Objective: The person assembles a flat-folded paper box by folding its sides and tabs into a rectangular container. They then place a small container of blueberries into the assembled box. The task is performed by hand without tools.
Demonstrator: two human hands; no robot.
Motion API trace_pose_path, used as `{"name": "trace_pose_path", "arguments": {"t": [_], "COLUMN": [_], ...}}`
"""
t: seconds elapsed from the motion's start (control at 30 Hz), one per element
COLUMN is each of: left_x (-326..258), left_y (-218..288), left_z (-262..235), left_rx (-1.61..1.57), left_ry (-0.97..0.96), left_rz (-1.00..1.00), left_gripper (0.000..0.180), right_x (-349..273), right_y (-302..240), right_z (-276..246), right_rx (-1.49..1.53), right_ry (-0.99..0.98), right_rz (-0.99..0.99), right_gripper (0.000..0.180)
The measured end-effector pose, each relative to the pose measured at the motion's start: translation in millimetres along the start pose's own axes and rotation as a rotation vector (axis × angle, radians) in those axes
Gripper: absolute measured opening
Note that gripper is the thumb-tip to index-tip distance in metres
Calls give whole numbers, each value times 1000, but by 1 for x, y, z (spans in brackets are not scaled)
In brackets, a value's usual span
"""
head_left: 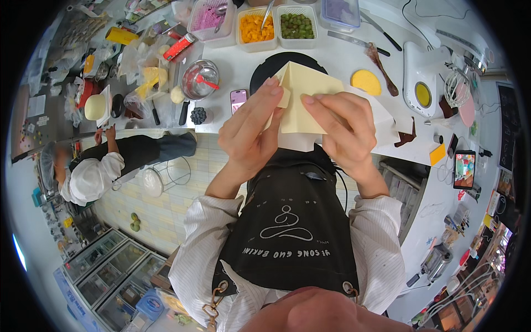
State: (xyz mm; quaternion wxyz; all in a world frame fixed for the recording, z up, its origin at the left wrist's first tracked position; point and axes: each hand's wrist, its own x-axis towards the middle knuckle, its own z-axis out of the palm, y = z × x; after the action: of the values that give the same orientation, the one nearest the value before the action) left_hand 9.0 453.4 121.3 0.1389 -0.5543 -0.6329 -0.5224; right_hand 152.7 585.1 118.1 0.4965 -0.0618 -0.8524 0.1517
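Between my hands is a pale yellow folded sheet (pixel 307 84), like paper or thin card, with a crease down its middle. My left hand (pixel 251 122) grips its left side, thumb and fingers closed on a folded-over edge. On the right part, my right hand (pixel 347 123) pinches the sheet with thumb and curled fingers. Behind it shows the rim of a black round turntable (pixel 266 71) on the white worktop. A white sheet (pixel 297 142) hangs below the yellow one, partly hidden by my hands.
Tubs of orange fruit pieces (pixel 256 27), green fruit (pixel 297 26) and pink filling (pixel 210 19) line the back. A steel bowl (pixel 200 77), phone (pixel 238 99) and dark berries (pixel 198 115) stand left. Knives (pixel 359 43), a yellow disc (pixel 365 82) and white scale (pixel 423 83) lie right. A co-worker (pixel 91 171) works far left.
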Motion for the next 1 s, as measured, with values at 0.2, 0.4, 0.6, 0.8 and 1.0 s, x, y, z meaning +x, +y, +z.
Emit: {"name": "trace_pose_path", "arguments": {"t": [0.2, 0.4, 0.6, 0.8, 1.0], "left_x": [2, 3, 5, 7, 8], "left_y": [1, -1, -1, -1, 3], "left_z": [3, 7, 11, 18, 24], "left_rx": [51, 38, 15, 7, 8], "left_ry": [-31, -42, -36, -45, -48], "left_rz": [36, 23, 19, 28, 32], "left_gripper": [42, 42, 39, 39, 38], "right_x": [-1, -4, -4, -5, -7], "right_y": [2, 8, 10, 16, 17], "right_z": [1, 1, -5, -9, -16], "right_rx": [-6, 13, 11, 25, 35], "right_ry": [-7, 9, 9, 15, 11], "right_rz": [-14, 6, 18, 38, 76], "right_gripper": [53, 52, 50, 51, 57]}}
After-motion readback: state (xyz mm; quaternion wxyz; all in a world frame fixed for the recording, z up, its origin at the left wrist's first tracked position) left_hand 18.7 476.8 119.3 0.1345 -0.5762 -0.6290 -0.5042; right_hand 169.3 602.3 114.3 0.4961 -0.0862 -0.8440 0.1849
